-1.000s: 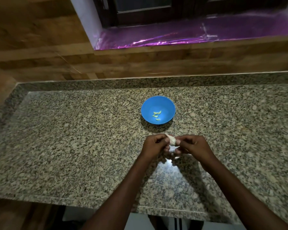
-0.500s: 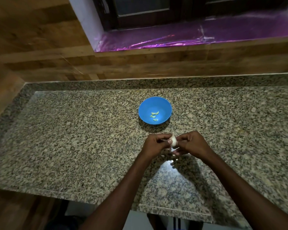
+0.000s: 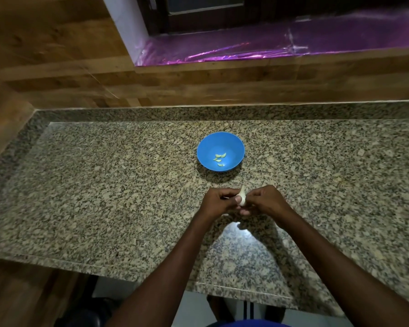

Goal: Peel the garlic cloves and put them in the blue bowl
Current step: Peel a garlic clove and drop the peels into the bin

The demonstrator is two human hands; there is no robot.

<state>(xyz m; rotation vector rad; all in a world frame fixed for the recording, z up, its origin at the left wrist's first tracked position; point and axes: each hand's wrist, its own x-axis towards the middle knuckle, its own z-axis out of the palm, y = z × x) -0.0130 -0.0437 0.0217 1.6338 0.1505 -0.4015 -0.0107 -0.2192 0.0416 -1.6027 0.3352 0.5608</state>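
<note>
A small blue bowl (image 3: pixel 234 143) stands on the granite counter (image 3: pixel 104 197) with several pale peeled garlic cloves (image 3: pixel 219 158) lying in its bottom. Just in front of the bowl, a white garlic piece (image 3: pixel 242 197) with papery skin is held between both hands. My left hand (image 3: pixel 219 204) pinches it from the left with curled fingers. My right hand (image 3: pixel 265 201) pinches it from the right. Most of the garlic is hidden by the fingers.
A wooden wall panel (image 3: pixel 198 83) rises behind the counter, with a window sill covered in shiny purple film (image 3: pixel 269 46). The counter's front edge (image 3: pixel 128 271) runs close below my forearms. A bright light reflection (image 3: pixel 239 226) lies on the stone under my hands.
Both hands stay together on the garlic, working it slightly with the fingers. The garlic tip now points more upright. The camera view shifted a little.
</note>
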